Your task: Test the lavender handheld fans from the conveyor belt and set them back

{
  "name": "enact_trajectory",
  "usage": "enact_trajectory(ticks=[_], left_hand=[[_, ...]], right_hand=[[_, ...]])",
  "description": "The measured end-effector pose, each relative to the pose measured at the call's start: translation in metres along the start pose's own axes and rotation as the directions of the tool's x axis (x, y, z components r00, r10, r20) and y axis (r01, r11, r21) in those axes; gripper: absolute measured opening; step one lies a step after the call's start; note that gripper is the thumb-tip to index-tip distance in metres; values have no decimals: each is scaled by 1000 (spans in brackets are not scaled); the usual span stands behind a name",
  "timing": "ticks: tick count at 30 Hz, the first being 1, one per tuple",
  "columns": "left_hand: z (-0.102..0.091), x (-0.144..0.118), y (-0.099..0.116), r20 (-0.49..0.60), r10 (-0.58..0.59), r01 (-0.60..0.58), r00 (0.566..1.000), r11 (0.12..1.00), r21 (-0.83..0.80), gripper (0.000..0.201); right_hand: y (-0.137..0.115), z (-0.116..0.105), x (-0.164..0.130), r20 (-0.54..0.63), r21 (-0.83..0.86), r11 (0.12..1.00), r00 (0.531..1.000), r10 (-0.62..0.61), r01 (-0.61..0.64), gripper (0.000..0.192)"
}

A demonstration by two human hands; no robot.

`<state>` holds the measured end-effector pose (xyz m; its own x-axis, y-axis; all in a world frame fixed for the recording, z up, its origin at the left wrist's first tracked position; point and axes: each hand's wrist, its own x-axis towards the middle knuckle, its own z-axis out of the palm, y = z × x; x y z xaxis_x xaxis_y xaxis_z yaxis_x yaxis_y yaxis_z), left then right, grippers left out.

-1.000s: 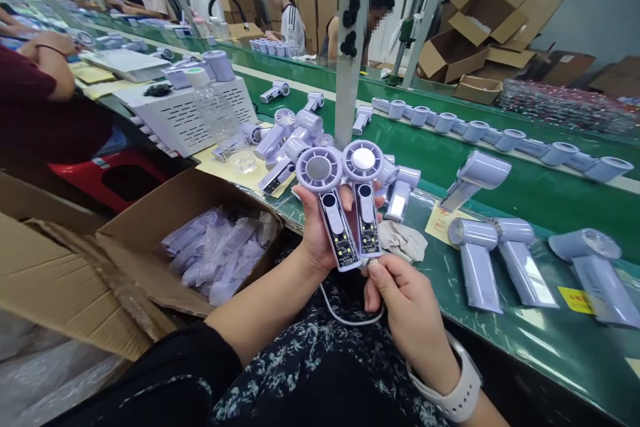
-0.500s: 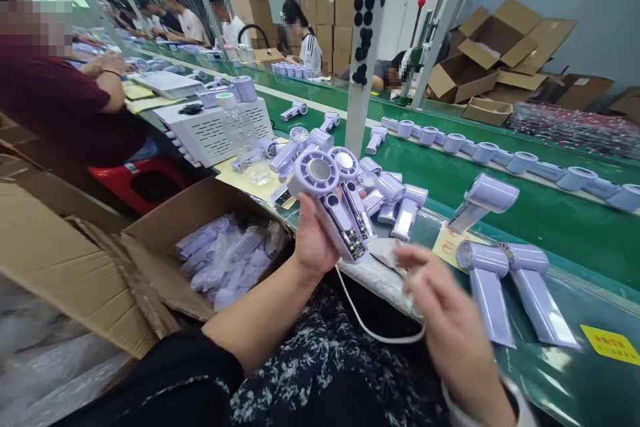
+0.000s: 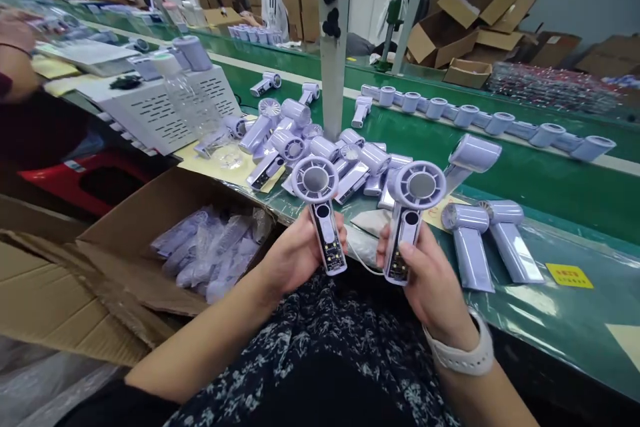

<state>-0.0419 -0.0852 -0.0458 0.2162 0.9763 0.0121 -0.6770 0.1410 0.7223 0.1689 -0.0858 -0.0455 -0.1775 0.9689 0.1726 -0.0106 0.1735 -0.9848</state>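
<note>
My left hand [image 3: 295, 255] grips a lilac hand-held fan [image 3: 320, 210] by its handle, round head up, its circuit board showing. My right hand [image 3: 425, 273] holds a second lilac fan [image 3: 411, 210] the same way, a hand's width to the right. A thin white cable [image 3: 359, 260] runs between the two hands. Both fans hover over my lap, just in front of the green bench edge [image 3: 550, 340]. A heap of similar fans [image 3: 320, 143] lies on the bench right behind them.
Two finished fans [image 3: 487, 240] lie face down right of my right hand, near a yellow label [image 3: 569, 275]. A cardboard box of bagged parts [image 3: 210, 250] sits at my left. A metal post [image 3: 333, 47] rises behind the heap. A row of fans [image 3: 480, 117] lines the green belt. Other people work at far left.
Both fans were in my left hand with my right hand at the cable plug. My right hand let the cable go and now holds one fan, apart from the other.
</note>
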Motion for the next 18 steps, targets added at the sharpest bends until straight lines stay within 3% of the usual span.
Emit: enact_trajectory(ticks=[3, 6, 12, 18], left_hand=[[9, -5, -5, 169, -16, 12, 986, 1000, 26, 50], [15, -7, -7, 278, -27, 6, 960, 997, 76, 40], [11, -6, -9, 194, -15, -30, 981, 973, 227, 39], [9, -7, -14, 126, -31, 9, 992, 986, 168, 49]], right_hand=[[-8, -6, -6, 43, 330, 940, 997, 71, -81, 23], [-10, -6, -16, 88, 410, 905, 992, 85, -114, 21], [-2, 7, -20, 109, 429, 885, 983, 149, -182, 20], [-1, 15, -14, 109, 440, 859, 965, 237, -261, 29]])
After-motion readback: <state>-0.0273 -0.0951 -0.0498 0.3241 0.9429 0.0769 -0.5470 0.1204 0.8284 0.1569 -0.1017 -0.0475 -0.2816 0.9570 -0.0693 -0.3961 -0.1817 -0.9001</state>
